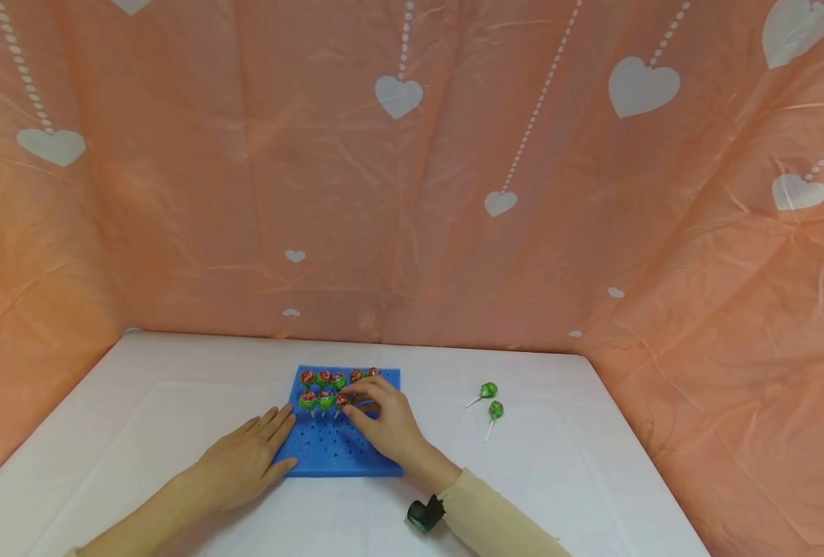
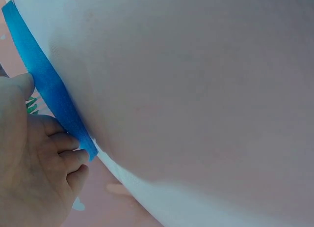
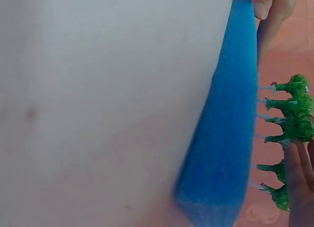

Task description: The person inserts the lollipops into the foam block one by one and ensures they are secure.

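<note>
A blue foam block [image 1: 342,462] dotted with small holes lies on the white table. Several lollipops in red and green wrappers stand upright in its back rows, like this one [image 1: 307,377] at the far left corner. With thumb and fingertips my right hand [image 1: 394,425] pinches a lollipop [image 1: 342,399] at the right end of the second row; its stick points down at the foam. Whether the stick sits in a hole, I cannot tell. My left hand [image 1: 244,462] rests against the block's left edge, fingers extended, thumb near the front corner. The right wrist view shows green wrappers [image 3: 297,106] beside my right fingers [image 3: 300,173].
Two loose lollipops, one farther back [image 1: 488,390] and one nearer [image 1: 496,410], lie on the table right of the block. A black wrist device [image 1: 424,514] hangs by my right sleeve. An orange curtain [image 1: 356,193] with white hearts encloses the table's back and sides.
</note>
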The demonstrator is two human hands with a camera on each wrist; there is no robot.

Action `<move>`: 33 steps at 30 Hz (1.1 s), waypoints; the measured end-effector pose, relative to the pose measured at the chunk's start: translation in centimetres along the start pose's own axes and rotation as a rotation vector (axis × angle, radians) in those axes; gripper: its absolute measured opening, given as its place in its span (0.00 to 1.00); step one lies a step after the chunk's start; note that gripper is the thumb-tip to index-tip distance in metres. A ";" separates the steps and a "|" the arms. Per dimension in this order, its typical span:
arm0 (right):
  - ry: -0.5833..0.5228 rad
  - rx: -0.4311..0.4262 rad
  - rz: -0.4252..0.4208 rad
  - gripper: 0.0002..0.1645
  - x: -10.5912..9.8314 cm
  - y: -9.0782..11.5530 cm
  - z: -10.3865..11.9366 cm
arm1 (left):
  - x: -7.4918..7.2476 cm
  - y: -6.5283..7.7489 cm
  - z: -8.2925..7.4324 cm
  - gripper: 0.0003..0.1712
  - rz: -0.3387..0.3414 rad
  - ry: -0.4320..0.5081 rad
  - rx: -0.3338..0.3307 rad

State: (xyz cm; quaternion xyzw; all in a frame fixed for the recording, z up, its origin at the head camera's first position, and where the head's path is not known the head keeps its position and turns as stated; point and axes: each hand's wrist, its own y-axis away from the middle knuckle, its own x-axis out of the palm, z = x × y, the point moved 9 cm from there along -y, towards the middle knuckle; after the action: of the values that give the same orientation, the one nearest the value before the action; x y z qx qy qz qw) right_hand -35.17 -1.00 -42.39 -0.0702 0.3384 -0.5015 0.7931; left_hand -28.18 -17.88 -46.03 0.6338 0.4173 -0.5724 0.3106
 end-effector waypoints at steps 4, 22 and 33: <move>0.000 0.008 0.001 0.15 -0.5 0.1 0.4 | 0.0 0.0 0.0 0.40 -0.001 0.002 -0.001; -0.090 -0.030 -0.173 0.16 -5.8 0.5 1.1 | 0.1 -0.1 0.0 0.40 -0.009 -0.031 0.001; -0.040 0.010 -0.308 0.16 -10.5 2.4 -0.8 | 0.0 0.0 0.0 0.40 -0.021 -0.019 0.000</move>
State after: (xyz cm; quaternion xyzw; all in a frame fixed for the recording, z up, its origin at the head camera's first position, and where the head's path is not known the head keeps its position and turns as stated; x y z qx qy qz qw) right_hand -36.65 9.22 -39.18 -0.1272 0.3052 -0.6176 0.7136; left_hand -28.18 -17.83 -46.01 0.6240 0.4209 -0.5817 0.3084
